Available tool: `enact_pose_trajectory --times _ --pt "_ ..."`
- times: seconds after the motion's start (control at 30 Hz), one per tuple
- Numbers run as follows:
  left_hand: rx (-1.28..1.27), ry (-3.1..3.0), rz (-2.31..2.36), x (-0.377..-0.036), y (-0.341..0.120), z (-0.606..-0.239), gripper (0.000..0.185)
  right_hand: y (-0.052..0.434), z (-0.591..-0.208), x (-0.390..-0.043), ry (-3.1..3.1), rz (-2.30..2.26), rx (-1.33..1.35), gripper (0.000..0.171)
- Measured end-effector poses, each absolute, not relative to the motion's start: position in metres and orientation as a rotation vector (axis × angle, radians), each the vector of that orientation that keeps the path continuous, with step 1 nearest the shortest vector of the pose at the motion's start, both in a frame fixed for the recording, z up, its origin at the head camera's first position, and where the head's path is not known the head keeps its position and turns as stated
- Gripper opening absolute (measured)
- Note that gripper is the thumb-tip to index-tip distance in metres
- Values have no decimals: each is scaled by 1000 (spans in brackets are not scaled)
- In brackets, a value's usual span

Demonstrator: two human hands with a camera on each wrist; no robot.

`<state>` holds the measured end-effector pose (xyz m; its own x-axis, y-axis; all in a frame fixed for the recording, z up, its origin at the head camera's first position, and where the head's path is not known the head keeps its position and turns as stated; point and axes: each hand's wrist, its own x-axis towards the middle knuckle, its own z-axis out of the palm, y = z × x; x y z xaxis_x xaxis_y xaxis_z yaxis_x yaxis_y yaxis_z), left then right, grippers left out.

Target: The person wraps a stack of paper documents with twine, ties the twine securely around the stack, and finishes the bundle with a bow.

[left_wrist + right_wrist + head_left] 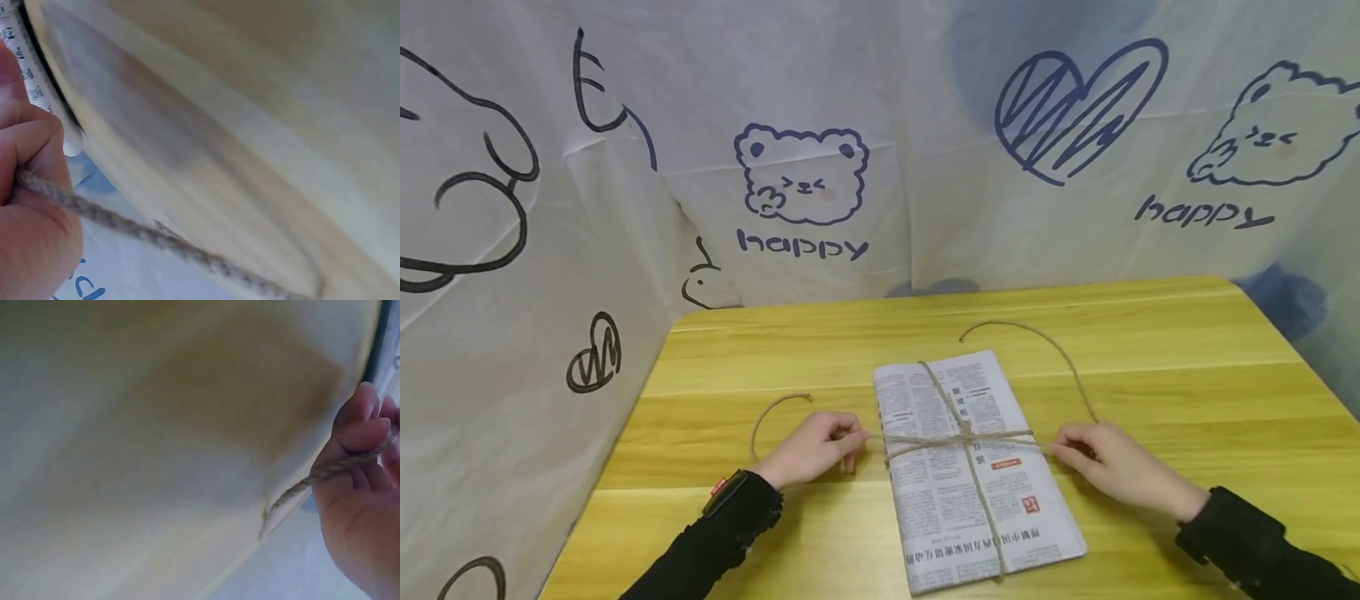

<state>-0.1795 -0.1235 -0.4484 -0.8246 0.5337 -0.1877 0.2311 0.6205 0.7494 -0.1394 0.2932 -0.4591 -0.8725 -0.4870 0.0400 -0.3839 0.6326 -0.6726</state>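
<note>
A folded newspaper (940, 508) lies slightly turned on the table, with brown twine (985, 492) running lengthwise and crosswise over it and crossing near its middle. To its left, my left hand (816, 446) pinches one length of the twine close to the paper's edge. The twine (134, 228) passes between thumb and fingers in the left wrist view. On the other side my right hand (1123, 467) pinches the opposite length just off the right edge. In the right wrist view that twine (294, 490) runs out past the fingers.
The loose left tail (767, 412) curls on the yellow wood-grain table (715, 358) behind the left hand. A longer right tail (1060, 350) arcs behind the newspaper. A white curtain (925, 192) with drawn bears and hearts stands along the table's back and left.
</note>
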Motion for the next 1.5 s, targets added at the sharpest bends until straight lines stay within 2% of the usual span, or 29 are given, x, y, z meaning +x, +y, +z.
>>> enact_pose_trajectory --times 0.33,0.63,0.87,1.17,1.4,1.5 --pt "597 2521 982 -182 -132 -457 34 299 -466 -145 2751 -890 -750 23" --pt "655 2584 880 -183 -135 -456 29 309 -465 -151 2680 -855 -764 27" --pt "682 2683 750 -185 -134 -456 25 311 -461 -153 2627 -838 -676 30" --pt "649 2719 908 -189 -123 -438 36 310 -451 -164 2452 -997 -832 30" --pt "567 2823 1151 -189 -106 -433 56 312 -447 -170 2290 -1185 -816 40" --pt "594 2899 1150 -190 -103 -436 59 315 -449 -170 2288 -1190 -820 42"
